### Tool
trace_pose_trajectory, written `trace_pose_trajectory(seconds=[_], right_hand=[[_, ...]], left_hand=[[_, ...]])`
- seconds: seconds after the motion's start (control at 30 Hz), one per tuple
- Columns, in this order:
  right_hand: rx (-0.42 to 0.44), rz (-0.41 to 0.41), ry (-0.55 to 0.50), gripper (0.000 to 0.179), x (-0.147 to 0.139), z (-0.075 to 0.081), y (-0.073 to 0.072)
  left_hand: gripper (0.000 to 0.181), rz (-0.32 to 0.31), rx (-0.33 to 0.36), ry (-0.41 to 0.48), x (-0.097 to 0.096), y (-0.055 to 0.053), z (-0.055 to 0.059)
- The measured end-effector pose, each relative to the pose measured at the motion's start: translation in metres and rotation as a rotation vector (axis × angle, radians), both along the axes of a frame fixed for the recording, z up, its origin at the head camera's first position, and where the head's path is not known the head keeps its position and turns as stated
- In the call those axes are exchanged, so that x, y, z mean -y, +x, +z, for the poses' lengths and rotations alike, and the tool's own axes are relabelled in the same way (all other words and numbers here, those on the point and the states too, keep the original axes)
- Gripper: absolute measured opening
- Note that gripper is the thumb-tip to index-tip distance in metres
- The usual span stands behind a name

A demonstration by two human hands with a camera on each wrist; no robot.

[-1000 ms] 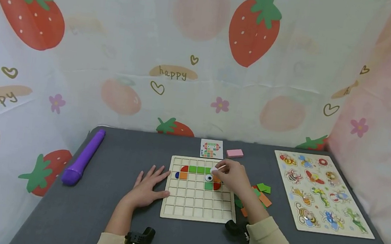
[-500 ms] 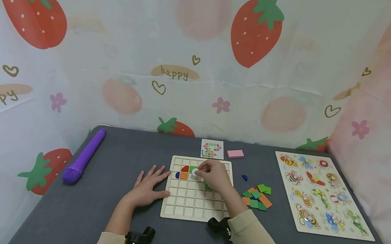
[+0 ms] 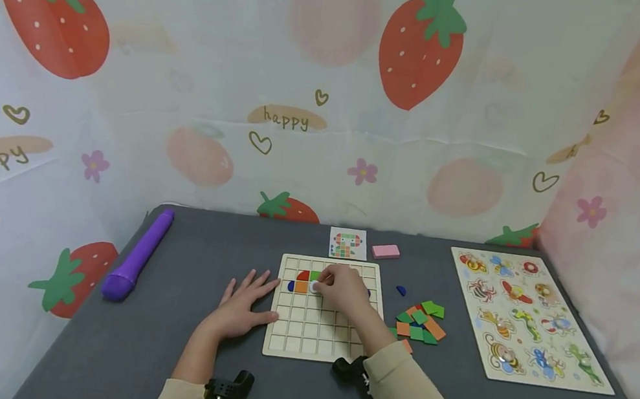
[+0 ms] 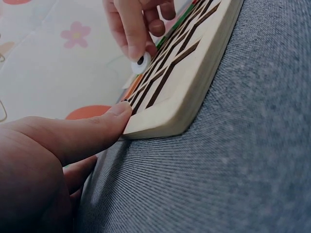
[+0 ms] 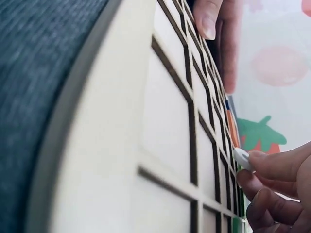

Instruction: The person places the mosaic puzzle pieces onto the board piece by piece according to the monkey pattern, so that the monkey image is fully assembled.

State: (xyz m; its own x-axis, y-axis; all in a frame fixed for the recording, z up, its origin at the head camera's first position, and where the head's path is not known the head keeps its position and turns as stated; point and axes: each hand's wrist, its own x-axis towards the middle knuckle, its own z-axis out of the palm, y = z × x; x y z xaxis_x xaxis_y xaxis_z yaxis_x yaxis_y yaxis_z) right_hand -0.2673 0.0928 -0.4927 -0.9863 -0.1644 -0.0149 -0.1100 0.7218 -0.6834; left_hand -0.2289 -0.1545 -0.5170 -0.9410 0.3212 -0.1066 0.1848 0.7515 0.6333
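A pale wooden grid board (image 3: pixel 297 331) lies on the dark table. My left hand (image 3: pixel 241 306) rests flat at its left side with fingers spread, the thumb touching the edge, as the left wrist view shows. Between thumb and fingertips, my right hand (image 3: pixel 345 291) pinches a round white eye piece (image 5: pixel 242 158) with a black pupil, right at the grid's upper left cells. Just left of it sit an orange square (image 3: pixel 302 287), a red rounded piece (image 3: pixel 303 276) and a blue half-round piece (image 3: pixel 291 286). A green square (image 3: pixel 314 275) shows above; my right hand hides others.
A picture card (image 3: pixel 348 244) and a pink block (image 3: pixel 386 251) lie behind the board. To its right are a loose pile of coloured pieces (image 3: pixel 419 324) and a blue half-round chip (image 3: pixel 401 290). An insect puzzle board (image 3: pixel 530 319) lies far right, a purple microphone (image 3: pixel 138 255) far left.
My right hand has carried the white eye piece leftward across the board, from the right side to the cell beside the orange square. My left hand has stayed put.
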Motion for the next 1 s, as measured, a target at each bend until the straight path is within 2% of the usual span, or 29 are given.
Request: trace_pose_trajectory(seconds=[0.23,0.77,1.0], right_hand=[[-0.002,-0.001,0.065,0.009,0.0007,0.0028,-0.0006],[0.008,0.006,0.099,0.009,0.0041,0.0013,0.0002],[-0.016,0.002,0.109,0.008,0.0037,0.0074,0.0043]], left_hand=[[0.075,-0.005,-0.006,-0.002,-0.0011,-0.001,0.0012],[0.075,-0.002,0.0,0.003,0.001,-0.0001,-0.0011],[0.075,0.0,-0.004,0.004,0.0012,0.0004,-0.0008]])
